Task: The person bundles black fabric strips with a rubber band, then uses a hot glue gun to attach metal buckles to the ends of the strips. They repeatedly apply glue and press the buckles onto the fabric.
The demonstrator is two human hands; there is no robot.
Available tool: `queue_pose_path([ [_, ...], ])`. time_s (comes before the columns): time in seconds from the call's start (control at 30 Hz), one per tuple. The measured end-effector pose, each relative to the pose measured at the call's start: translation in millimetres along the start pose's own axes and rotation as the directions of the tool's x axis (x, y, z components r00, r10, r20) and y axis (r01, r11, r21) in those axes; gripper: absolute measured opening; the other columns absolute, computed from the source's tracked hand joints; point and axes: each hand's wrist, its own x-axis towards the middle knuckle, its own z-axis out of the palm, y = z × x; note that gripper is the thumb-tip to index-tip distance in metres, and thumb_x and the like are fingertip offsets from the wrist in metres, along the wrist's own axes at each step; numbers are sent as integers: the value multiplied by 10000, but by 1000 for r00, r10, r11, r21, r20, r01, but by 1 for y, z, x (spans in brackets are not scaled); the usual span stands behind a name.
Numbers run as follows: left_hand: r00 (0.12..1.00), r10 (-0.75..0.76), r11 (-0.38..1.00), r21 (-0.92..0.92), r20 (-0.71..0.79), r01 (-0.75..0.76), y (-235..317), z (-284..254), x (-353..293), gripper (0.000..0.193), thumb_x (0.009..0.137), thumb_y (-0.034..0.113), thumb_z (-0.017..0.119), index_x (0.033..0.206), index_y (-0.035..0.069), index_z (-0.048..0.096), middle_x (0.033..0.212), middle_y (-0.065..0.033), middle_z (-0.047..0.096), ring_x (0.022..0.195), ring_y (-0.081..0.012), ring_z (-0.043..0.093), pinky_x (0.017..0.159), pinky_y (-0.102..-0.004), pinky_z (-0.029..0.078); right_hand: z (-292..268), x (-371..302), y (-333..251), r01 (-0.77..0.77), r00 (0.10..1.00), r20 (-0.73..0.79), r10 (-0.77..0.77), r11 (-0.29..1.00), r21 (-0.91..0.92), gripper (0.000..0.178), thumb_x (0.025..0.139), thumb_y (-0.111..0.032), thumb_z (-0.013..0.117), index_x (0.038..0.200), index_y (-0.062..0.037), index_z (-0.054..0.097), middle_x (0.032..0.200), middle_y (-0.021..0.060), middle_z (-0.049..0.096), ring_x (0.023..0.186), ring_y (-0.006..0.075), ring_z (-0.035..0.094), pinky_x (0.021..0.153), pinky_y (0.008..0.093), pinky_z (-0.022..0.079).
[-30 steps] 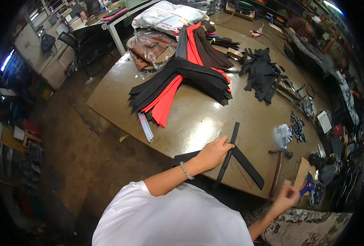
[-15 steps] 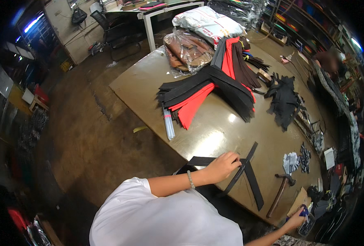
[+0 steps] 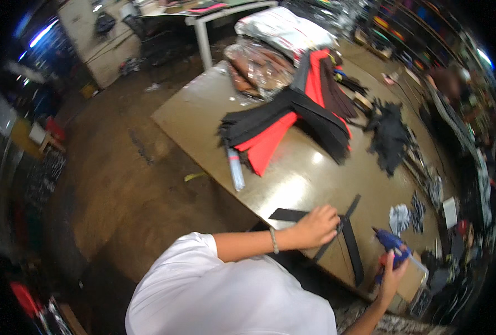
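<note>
On the near part of the table my left hand (image 3: 318, 226) is closed on black strips (image 3: 351, 250) where they cross, its fingertips pinching the crossing. Strip ends stick out to the left, toward the back and toward the table's near edge. Off to the right, my right hand (image 3: 390, 274) grips a blue glue gun (image 3: 392, 241), its dark nozzle tilted up and leftward and a pale stick showing at its rear. The glue gun is held above the table, apart from the strips.
Black and red strip bundles (image 3: 273, 142) lie farther back, beside clear bagged brown material (image 3: 259, 67) and a white sack (image 3: 284, 30). Black scraps (image 3: 387, 137) are at the right. Below the right hand is a brown card piece (image 3: 410, 282). Another person (image 3: 446, 84) is at far right.
My right hand has lifted the blue glue gun from the table's near right corner and brought it up and leftward. The left hand, with the strips, has shifted slightly right.
</note>
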Motion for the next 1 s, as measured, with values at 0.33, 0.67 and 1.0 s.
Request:
queue_pose_path([
  [0.33,1000,-11,992,-127,-2,11,-14,-10,12,248,785,1,638,1031,21,651,1051,-129,587,1024,-317,550,920,-410,456,30,27,8,250,966,152,-207,894,-371,466,874,-254,721,1209,-32,485,1045,166,685,872,256,676,786,355,518],
  [0.67,998,-63,990,-125,14,64,-9,-13,13,201,808,10,654,1007,14,683,1057,-101,601,1027,-289,541,903,-382,470,49,42,-2,275,947,271,-173,870,-408,441,901,-282,678,1192,-21,475,887,173,693,769,307,692,693,370,520],
  [1.0,998,-67,991,-113,14,68,-8,-15,14,203,815,10,654,1017,23,681,1053,-100,607,1031,-295,545,891,-380,472,50,23,-2,208,935,348,-66,898,-387,440,893,-282,675,1176,-25,456,911,226,692,790,397,690,695,424,536],
])
